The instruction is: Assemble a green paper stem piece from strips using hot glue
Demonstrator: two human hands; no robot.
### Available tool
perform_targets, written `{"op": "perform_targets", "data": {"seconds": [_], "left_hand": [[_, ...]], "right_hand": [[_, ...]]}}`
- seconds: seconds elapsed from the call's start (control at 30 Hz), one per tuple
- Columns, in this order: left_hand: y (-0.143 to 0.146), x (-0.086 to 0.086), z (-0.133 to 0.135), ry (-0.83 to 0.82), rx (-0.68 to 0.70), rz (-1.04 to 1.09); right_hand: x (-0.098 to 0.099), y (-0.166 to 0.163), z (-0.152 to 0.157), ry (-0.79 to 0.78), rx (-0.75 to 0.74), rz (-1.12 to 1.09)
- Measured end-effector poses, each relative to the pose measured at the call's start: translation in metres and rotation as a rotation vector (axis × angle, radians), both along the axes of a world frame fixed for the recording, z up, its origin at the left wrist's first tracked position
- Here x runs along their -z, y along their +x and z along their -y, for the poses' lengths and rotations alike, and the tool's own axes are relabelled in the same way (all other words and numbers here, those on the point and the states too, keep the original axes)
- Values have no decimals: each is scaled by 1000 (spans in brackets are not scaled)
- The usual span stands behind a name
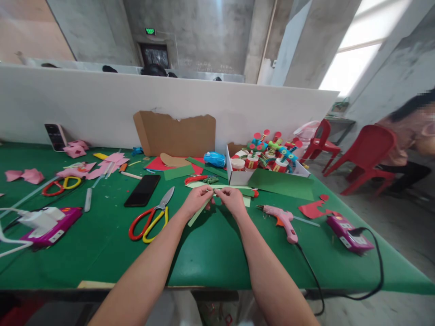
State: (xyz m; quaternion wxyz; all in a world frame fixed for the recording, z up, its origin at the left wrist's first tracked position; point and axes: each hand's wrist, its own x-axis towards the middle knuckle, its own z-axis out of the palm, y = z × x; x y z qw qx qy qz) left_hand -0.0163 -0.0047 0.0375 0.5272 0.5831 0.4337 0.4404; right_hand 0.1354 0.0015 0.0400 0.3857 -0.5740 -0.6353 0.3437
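Green paper strip (196, 218): pale and narrow, held between the two hands in front of the middle of the table's (210, 265) near edge; its free tail slants toward that edge and to the left.
Handling: likely very light, thin and pliable, quick to crease or tear (paper forgives little), and not slippery.
Best hold: the end and the long edges, lightly, between thumb and fingertip.
Left hand (198, 199): thumb and fingers pinched on the upper part of the strip, the tail hanging out below them.
Right hand (234, 200): fingertips pinched at the strip's upper end, meeting the left ones; any fold there is hidden.
Strip to grip: the end sits inside both pinches, while the tail passes under the left hand, away from the right.
Scissors (158, 207): beside the left forearm, blades toward the table's far edge.
Glue gun (280, 219): right of the right hand, its cord running over the near edge.
White box (238, 177): near the far edge, toward the far right corner.
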Motion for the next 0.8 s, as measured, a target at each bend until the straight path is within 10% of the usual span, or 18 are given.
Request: {"op": "perform_targets", "data": {"seconds": [0.23,0.47,0.8], "left_hand": [[-11,4,-11,-33,-398,221],[-10,7,-16,-144,-450,585],[15,12,-6,-169,-354,538]], "right_hand": [[-14,-3,11,507,241,-13],[2,-20,9,117,-5,-312],[-1,-25,11,-234,25,-975]]}}
